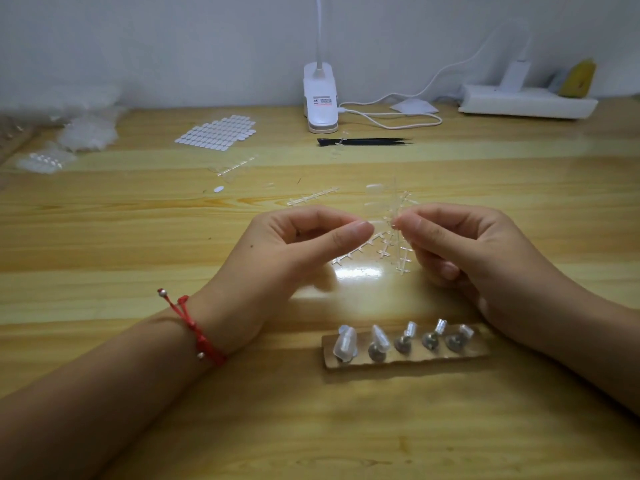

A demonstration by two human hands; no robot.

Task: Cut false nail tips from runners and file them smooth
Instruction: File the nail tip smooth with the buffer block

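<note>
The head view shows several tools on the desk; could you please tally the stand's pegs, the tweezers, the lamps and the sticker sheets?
Pegs on the stand: 5
Black tweezers: 1
White clip lamp: 1
Sheet of white tabs: 1
Total: 8

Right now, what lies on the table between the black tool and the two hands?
Head view: a bare clear runner lies on the wood there, beyond the tipped runner pinched by left hand and right hand.
</note>
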